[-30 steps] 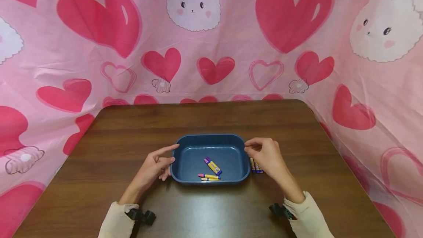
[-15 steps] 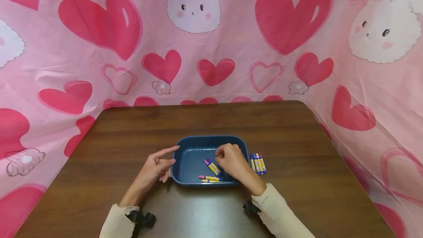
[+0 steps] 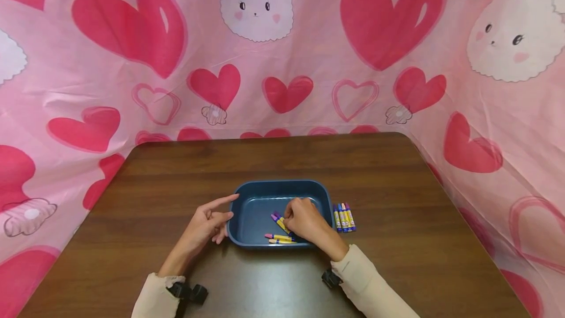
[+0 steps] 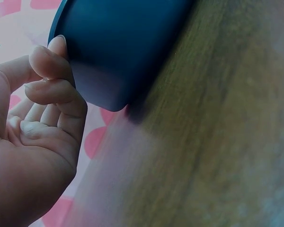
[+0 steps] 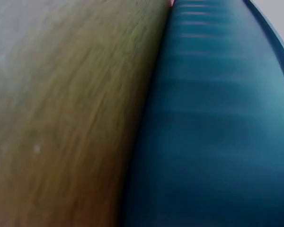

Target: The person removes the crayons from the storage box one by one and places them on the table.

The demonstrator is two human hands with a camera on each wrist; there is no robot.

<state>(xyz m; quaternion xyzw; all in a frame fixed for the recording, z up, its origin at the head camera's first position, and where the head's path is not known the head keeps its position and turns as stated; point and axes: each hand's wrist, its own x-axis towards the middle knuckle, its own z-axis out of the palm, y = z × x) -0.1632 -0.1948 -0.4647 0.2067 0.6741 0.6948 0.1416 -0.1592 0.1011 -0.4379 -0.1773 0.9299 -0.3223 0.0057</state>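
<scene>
Head view. From my remote seat I see a blue tray [image 3: 282,188] at lower centre of the frame, on a brown table [image 3: 185,171]. The left hand [image 3: 204,222], left of centre, lays its index finger and thumb against the tray's left rim, spread wide apart; I judge this contact keeps the tray from sliding. The right hand [image 3: 306,220] reaches over the right side into the tray, fingers bent narrow and pointing down beside two slanting purple crayons [image 3: 280,222]. I cannot tell whether it holds one, since its back hides the fingertips. Two more crayons [image 3: 278,236] lie crosswise along the near wall, low in the tray. Outside, just right of the tray, four crayons [image 3: 344,218] lie side by side, tips away from the person; such a row presumably keeps each one separate and easy to count. A heart-printed cloth [image 3: 287,94] fills the upper frame.

Left wrist view. The hand, at left, meets the tray's edge at upper left, its fingers bent a little.

Right wrist view. The tray's outer wall fills the right half, blurred table the left; I see no fingers here.
</scene>
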